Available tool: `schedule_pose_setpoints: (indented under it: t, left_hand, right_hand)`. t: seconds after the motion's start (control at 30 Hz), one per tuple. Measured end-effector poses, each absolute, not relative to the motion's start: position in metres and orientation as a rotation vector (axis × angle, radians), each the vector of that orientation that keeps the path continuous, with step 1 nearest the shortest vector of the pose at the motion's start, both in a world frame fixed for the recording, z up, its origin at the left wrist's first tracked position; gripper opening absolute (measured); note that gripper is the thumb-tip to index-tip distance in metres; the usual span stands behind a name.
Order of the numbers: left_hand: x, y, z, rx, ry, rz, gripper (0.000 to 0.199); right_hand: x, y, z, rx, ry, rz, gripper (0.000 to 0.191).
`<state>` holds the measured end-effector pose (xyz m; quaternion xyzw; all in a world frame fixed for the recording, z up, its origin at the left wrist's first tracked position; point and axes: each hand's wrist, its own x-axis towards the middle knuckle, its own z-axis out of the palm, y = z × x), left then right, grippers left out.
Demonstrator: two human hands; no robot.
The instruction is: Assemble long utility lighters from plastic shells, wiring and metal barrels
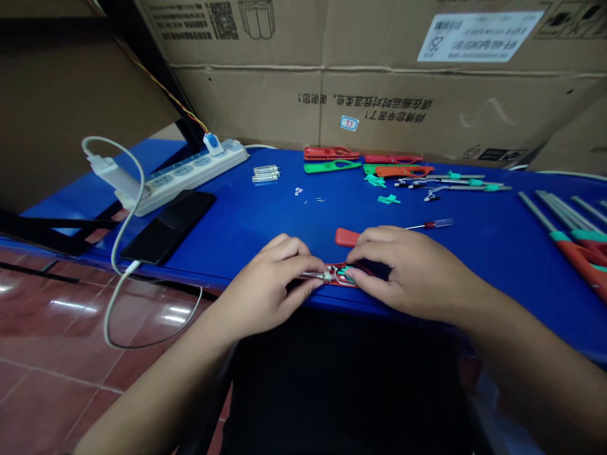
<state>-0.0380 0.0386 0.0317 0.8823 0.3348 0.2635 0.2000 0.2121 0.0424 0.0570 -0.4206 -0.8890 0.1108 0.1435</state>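
Note:
Near the table's front edge lies an open red casing (342, 282) with a green piece and thin white wires inside. My left hand (284, 278) pinches a slender metal rod (310, 275) at the casing's left end. My right hand (396, 268) has its fingertips closed on the green piece (349, 272) in the casing's middle. Behind my right fingers sits a red cover piece (346, 237), partly hidden. A screwdriver (437, 224) with a clear and red handle lies just past that hand.
Red and green casings (332, 166) line the back, beside wired rods (474, 182) and green tabs (389, 199). Clear tubes (265, 174) and tiny parts (298, 191) lie left of centre. A black phone (168, 227) and power strip (190, 174) occupy the left; assembled tools (581, 253) the right.

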Motion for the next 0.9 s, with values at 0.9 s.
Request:
schedule_pose_setpoints:
  t: [0.9]
  left_hand:
    - [-0.023, 0.056, 0.034, 2.368, 1.185, 0.652, 0.044]
  right_hand:
    - [0.229, 0.033, 0.032, -1.662, -2.067, 0.220, 0.008]
